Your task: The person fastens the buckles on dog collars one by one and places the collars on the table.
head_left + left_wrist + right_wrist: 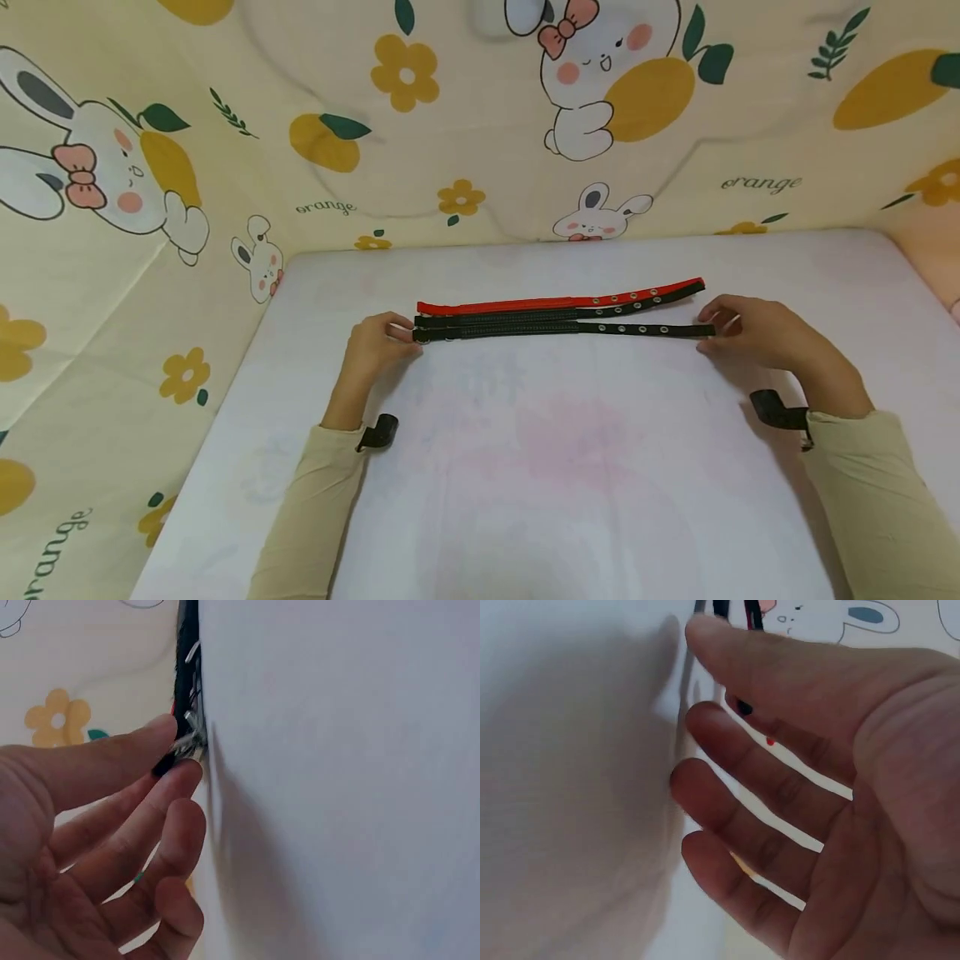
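Observation:
Three collar straps with metal eyelets lie side by side across the table: a red collar [495, 305] at the back, a black collar [502, 318] in the middle and another black collar [517, 330] nearest me. With thumb and fingertips, my left hand [372, 343] pinches the left end of the near black collar, close beside the middle one's end. Metal fittings [192, 736] show at those fingertips in the left wrist view. My right hand [765, 333] pinches the near collar's right tip, its other fingers loosely bent. The two farther collars curve away from it at their right ends.
The white table [555, 467] has faint pink stains. A patterned cloth [480, 125] with rabbits and oranges rises behind the table and along its left side. Each wrist bears a small black camera [381, 431].

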Demonstrator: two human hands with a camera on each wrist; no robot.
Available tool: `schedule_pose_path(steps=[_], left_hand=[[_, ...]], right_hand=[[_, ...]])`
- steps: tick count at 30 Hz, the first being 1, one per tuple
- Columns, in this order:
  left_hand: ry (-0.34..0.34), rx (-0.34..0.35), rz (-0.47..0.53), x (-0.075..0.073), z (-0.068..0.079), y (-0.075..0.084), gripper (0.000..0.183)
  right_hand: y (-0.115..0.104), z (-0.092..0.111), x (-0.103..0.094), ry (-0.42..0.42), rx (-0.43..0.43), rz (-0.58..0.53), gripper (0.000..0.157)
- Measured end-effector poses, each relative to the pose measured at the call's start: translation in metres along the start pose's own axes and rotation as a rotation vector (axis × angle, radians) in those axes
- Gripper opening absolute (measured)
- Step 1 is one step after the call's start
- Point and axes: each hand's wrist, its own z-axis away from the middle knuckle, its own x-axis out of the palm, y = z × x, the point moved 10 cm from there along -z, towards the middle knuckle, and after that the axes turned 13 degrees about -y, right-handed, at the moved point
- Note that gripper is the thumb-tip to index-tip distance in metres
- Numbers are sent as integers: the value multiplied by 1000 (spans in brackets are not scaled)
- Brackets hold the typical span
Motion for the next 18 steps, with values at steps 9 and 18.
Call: schedule_pose_path(steps=[9, 18], left_hand=[[51, 22, 14, 2, 2, 5, 35], [20, 55, 61, 7, -3, 6, 31]], right_hand=[[-6, 3, -4, 57, -51, -5, 33], [-8, 11, -18, 162, -83, -99, 36]])
